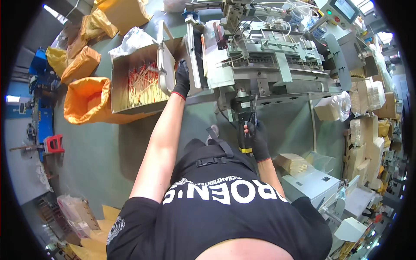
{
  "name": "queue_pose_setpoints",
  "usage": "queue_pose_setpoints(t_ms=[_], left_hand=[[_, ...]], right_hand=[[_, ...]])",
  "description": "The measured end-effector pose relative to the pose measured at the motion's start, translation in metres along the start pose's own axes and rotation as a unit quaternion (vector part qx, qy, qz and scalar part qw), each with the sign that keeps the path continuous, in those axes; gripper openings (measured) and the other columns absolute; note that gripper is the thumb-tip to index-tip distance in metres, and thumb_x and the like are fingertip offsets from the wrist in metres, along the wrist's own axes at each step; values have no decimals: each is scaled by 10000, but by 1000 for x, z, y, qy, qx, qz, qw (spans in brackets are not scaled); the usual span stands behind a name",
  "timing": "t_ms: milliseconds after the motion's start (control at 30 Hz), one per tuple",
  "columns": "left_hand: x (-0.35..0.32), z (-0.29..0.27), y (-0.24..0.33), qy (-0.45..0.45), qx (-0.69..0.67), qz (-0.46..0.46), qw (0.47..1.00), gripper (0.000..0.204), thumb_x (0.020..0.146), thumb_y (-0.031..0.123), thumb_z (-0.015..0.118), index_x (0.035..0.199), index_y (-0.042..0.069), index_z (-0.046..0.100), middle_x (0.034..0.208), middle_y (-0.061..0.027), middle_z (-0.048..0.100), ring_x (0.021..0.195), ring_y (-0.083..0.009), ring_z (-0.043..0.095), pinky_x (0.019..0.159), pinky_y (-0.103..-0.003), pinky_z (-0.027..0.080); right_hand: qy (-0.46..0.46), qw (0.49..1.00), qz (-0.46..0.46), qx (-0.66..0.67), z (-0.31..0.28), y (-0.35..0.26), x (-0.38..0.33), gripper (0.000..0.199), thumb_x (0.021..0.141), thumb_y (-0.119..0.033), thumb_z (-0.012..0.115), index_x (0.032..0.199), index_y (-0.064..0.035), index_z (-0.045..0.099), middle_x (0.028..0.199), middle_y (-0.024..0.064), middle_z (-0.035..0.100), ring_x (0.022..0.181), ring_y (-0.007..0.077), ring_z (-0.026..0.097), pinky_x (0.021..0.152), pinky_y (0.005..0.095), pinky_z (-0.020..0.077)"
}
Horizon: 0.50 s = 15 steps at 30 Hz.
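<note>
My left hand [182, 79], in a black glove with a red cuff, reaches forward beside a white panel with a curved tube frame [163, 71]. Its fingers are mostly turned away, so their grip is hidden. Left of the panel a cardboard box [119, 82] holds many thin pale sticks with red tips [145, 84]. My right hand [259, 141], gloved in black with bare fingertips showing, is closed around a small dark hand tool [253, 119] whose exact kind I cannot make out. It is beside a dark motor-like column [242, 108] under the machine's front edge.
A large metal machine [281, 60] spans the front right, with a control screen [344, 9] above it. An orange sack [89, 100] stands open left of the box. A red stool [54, 144] is far left. Near my right elbow are a pale cabinet [314, 188] and stacked wooden pieces [292, 164].
</note>
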<state>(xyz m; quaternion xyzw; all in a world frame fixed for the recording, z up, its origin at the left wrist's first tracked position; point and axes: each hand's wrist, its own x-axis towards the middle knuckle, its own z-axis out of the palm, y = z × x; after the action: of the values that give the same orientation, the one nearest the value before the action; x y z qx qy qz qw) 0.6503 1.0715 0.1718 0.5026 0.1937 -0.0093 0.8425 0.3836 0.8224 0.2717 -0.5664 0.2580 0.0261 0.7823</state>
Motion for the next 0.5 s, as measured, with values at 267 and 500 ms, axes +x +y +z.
queue_pose_setpoints(t_ms=[267,500], left_hand=[[136,-20,-54,52,302,-53,951,562,941,438,232,1064,-2,559,1056,-189,587,984,-302,559,846,-369,434],[150,-43,-93,30,429,40,902,377,942,318,263,1037,34,492,958,-268,583,882,-412,577,711,-472,452]], right_hand=[[76,993,-39,-77,8,-10,-10,255,819,-84,605,1032,0,493,801,56,591,635,78,553,580,198,449],[230,966,24,-115,17,2,-40,287,811,-78,592,1063,6,485,803,69,595,635,90,556,568,201,442]])
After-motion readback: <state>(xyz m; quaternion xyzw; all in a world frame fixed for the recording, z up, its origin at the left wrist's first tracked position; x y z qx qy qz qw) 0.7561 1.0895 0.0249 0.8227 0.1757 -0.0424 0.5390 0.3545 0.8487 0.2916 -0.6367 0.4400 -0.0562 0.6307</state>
